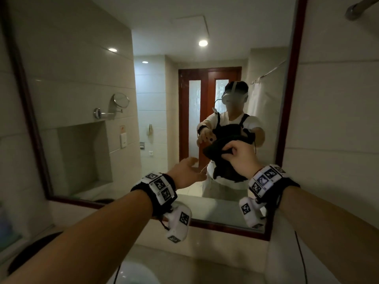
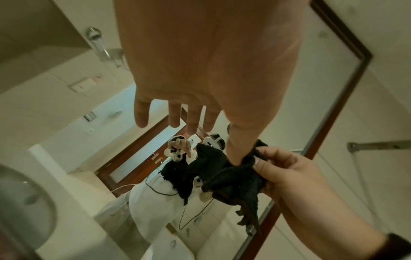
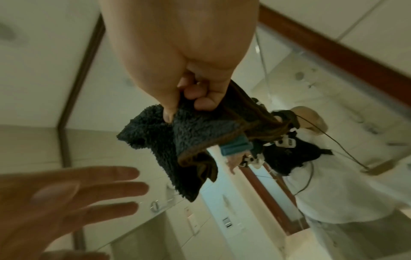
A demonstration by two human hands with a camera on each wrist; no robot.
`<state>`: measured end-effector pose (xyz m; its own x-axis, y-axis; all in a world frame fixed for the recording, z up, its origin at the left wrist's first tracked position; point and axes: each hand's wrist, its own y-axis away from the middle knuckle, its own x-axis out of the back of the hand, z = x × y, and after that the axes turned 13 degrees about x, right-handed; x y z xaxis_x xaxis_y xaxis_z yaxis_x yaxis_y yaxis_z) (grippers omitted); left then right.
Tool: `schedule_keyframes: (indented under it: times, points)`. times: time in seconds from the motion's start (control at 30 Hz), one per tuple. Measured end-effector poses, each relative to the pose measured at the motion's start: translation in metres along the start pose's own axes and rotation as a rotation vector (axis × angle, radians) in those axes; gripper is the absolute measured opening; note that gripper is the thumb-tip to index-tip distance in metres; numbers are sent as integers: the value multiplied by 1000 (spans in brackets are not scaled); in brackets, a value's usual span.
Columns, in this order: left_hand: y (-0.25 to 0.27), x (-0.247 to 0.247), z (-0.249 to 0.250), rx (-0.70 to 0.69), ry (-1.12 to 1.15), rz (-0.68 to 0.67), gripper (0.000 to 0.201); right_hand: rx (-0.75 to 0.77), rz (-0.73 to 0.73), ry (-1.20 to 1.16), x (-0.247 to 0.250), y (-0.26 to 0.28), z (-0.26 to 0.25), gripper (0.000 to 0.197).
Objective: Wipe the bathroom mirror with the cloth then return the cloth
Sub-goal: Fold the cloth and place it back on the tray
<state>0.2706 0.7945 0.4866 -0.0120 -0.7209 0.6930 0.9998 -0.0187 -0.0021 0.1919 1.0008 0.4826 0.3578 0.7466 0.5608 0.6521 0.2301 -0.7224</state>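
Nearest: pale worktop (image 1: 205, 261) below the mirror, with the rim of a white basin (image 1: 135, 273) at the bottom edge.

My forearms, each with a black wrist strap carrying white marker blocks.

My left hand (image 1: 187, 173): raised in front of the glass, palm turned inward, fingers (image 2: 142, 116) straight and spread, holding nothing. It is near the cloth; whether the thumb touches it I cannot tell.

My right hand (image 1: 242, 158): raised beside the left, fingers (image 3: 200, 102) curled tight, thumb pinching a bunch of the cloth against them.

Cloth (image 3: 169, 144): dark, fluffy, brown edging, with a small teal tag; bunched in my right hand and hanging loose below it, in the air in front of the lower right part of the mirror. Whether it touches the glass I cannot tell.

Mirror (image 1: 82, 78): large, dark red-brown wooden frame (image 1: 287, 99), fixed to a pale tiled wall (image 1: 336, 111).

In the reflection: a person with a headset, a wooden door with frosted panes, a round shaving mirror on a wall arm, ceiling lights.
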Motion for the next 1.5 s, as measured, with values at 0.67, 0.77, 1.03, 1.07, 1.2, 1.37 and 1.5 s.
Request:
schedule_keyframes:
  times: [0.67, 0.77, 1.03, 1.07, 1.2, 1.37, 1.5]
  points:
    - [185, 218, -342, 291, 787, 259, 18, 49, -343, -503, -348, 95, -370, 23]
    - [192, 237, -375, 333, 693, 297, 20, 45, -485, -594, -383, 104, -391, 23]
    - [167, 266, -440, 390, 397, 331, 23, 91, -671, -495, -454, 70, -358, 66]
    - [161, 269, -443, 380, 362, 307, 20, 74, -715, -506, -463, 64, -351, 79]
    - [128, 282, -466, 331, 283, 240, 12, 81, -877, -559, -509, 41, -327, 51]
    - [93, 295, -510, 340, 182, 269, 7, -38, -880, -603, -548, 29, -316, 12]
    - [66, 301, -548, 384, 195, 293, 14, -215, -826, -676, -587, 24, -307, 12]
